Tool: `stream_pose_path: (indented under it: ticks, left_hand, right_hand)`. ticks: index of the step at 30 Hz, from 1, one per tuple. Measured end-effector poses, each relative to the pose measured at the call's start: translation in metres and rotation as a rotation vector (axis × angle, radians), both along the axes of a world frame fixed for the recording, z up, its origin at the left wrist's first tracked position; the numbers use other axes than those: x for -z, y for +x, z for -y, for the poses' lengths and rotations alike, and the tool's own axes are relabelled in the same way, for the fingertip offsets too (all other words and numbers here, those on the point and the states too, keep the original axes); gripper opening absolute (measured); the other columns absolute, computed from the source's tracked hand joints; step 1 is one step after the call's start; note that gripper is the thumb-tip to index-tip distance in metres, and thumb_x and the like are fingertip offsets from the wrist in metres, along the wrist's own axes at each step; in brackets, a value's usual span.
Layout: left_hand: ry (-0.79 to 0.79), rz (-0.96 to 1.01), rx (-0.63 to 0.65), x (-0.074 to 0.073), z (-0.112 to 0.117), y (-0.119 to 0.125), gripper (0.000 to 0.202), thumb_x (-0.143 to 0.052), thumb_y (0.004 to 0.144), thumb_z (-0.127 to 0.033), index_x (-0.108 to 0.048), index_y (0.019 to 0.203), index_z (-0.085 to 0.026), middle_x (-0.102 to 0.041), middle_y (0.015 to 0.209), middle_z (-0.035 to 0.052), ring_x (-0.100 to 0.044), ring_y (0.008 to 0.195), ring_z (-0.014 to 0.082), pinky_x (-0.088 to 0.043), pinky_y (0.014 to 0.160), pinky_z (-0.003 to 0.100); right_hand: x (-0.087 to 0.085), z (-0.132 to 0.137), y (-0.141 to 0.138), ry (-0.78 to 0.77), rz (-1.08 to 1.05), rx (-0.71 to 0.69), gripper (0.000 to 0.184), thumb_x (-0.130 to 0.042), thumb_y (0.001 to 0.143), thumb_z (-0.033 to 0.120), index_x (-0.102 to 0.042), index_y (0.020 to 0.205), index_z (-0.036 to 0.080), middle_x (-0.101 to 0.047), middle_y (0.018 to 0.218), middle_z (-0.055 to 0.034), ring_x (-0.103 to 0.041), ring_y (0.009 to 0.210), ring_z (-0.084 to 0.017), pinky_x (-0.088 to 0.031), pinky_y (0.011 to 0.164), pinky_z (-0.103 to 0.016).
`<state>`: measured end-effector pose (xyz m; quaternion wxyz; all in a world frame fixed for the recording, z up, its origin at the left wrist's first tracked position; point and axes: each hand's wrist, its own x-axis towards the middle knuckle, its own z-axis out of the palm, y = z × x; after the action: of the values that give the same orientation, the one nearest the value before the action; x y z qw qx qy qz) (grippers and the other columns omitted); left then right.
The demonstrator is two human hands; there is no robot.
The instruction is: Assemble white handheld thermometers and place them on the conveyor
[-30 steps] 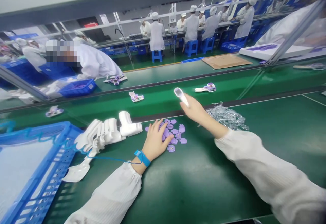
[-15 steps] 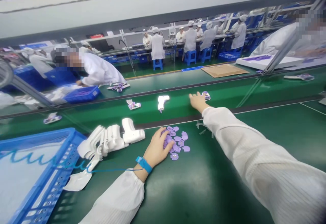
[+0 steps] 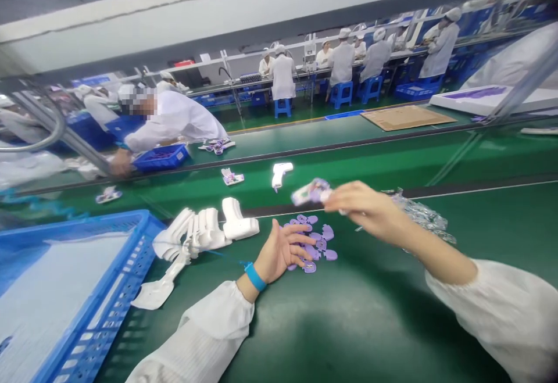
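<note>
The right hand [image 3: 372, 208] pinches a blurred purple-and-white plastic part [image 3: 312, 191], while the left hand [image 3: 281, 253], fingers loosely open, hovers palm-up by flat, rounded purple pieces [image 3: 321, 244].

A smooth green desk [image 3: 349, 325] fills the near part of the view. At its left stands a blue basket [image 3: 108, 281] with slotted walls. Just beside it, white shells [image 3: 209, 229] lie nested in a leaning row, the end one with its broad part toward the basket. Further right, flat purple pieces [image 3: 321, 244] lie loose, some overlapping, and beyond them clear plastic bits [image 3: 425, 217] form a heap. Past the dark edge runs a green belt [image 3: 370, 162], carrying a white gun-shaped part [image 3: 279, 174] and, to its left, two purple-and-white parts [image 3: 231, 177], set well apart.
</note>
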<state>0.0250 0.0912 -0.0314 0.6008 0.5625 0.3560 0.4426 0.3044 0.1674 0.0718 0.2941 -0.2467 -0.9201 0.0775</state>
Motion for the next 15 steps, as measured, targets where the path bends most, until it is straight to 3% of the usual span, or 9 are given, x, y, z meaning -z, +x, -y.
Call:
stream_pose_path:
  ticks: [1, 3, 5, 8, 11, 13, 15]
  left_hand:
    - [-0.113, 0.097, 0.081, 0.000, 0.001, 0.001, 0.107, -0.010, 0.095, -0.095, -0.069, 0.126, -0.012, -0.081, 0.101, 0.0191, -0.077, 0.063, 0.0214, -0.058, 0.048, 0.027]
    - [-0.322, 0.249, 0.195, -0.001, 0.005, 0.003, 0.100, -0.035, 0.091, -0.099, -0.071, 0.120, -0.010, -0.081, 0.091, 0.0173, -0.078, 0.059, 0.0224, -0.056, 0.042, 0.024]
    - [-0.407, 0.289, 0.201, -0.001, 0.011, 0.006, 0.084, -0.059, 0.090, -0.089, -0.071, 0.113, -0.009, -0.079, 0.080, 0.0128, -0.076, 0.053, 0.0211, -0.054, 0.039, 0.022]
    - [-0.381, 0.293, 0.117, -0.002, 0.024, 0.012, 0.064, -0.073, 0.094, -0.071, -0.069, 0.113, -0.011, -0.079, 0.083, 0.0097, -0.077, 0.057, 0.0192, -0.057, 0.042, 0.020]
    - [-0.297, 0.292, 0.046, -0.006, 0.040, 0.021, 0.055, -0.079, 0.094, -0.063, -0.066, 0.116, -0.014, -0.080, 0.093, 0.0090, -0.081, 0.068, 0.0216, -0.063, 0.051, 0.024]
    - [-0.209, 0.236, 0.032, -0.009, 0.051, 0.028, 0.051, -0.079, 0.095, -0.059, -0.066, 0.116, -0.014, -0.080, 0.092, 0.0094, -0.082, 0.074, 0.0238, -0.066, 0.057, 0.028]
    - [-0.129, 0.142, 0.041, -0.011, 0.061, 0.032, 0.048, -0.075, 0.099, -0.057, -0.067, 0.118, -0.013, -0.080, 0.089, 0.0101, -0.082, 0.076, 0.0240, -0.066, 0.062, 0.030]
  right_hand:
    - [0.004, 0.022, -0.001, -0.025, -0.056, -0.199, 0.035, -0.055, 0.110, 0.015, -0.079, 0.130, 0.030, -0.082, 0.128, -0.0032, -0.069, 0.130, -0.024, -0.060, 0.108, -0.045]
    - [0.013, 0.058, -0.003, -0.063, -0.115, -0.406, 0.041, -0.056, 0.108, 0.009, -0.074, 0.139, 0.028, -0.083, 0.127, -0.0050, -0.070, 0.132, -0.024, -0.060, 0.110, -0.044]
    - [0.021, 0.079, -0.001, -0.120, -0.124, -0.444, 0.043, -0.057, 0.107, 0.005, -0.073, 0.140, 0.026, -0.082, 0.130, -0.0069, -0.068, 0.137, -0.024, -0.061, 0.109, -0.042]
    - [0.025, 0.086, 0.009, -0.305, -0.159, -0.449, 0.042, -0.052, 0.106, 0.004, -0.077, 0.131, 0.027, -0.081, 0.131, -0.0064, -0.065, 0.140, -0.025, -0.060, 0.110, -0.044]
    - [0.023, 0.083, 0.018, -0.429, -0.294, -0.279, 0.037, -0.050, 0.108, 0.010, -0.076, 0.127, 0.029, -0.082, 0.119, -0.0052, -0.073, 0.121, -0.023, -0.061, 0.101, -0.042]
    - [0.023, 0.085, 0.017, -0.407, -0.335, -0.067, 0.022, -0.059, 0.109, 0.020, -0.075, 0.121, 0.028, -0.081, 0.110, -0.0053, -0.074, 0.106, -0.022, -0.061, 0.091, -0.038]
    - [0.027, 0.091, 0.010, -0.372, -0.320, 0.049, 0.011, -0.069, 0.106, 0.028, -0.073, 0.116, 0.026, -0.078, 0.105, -0.0057, -0.073, 0.099, -0.022, -0.060, 0.085, -0.036]
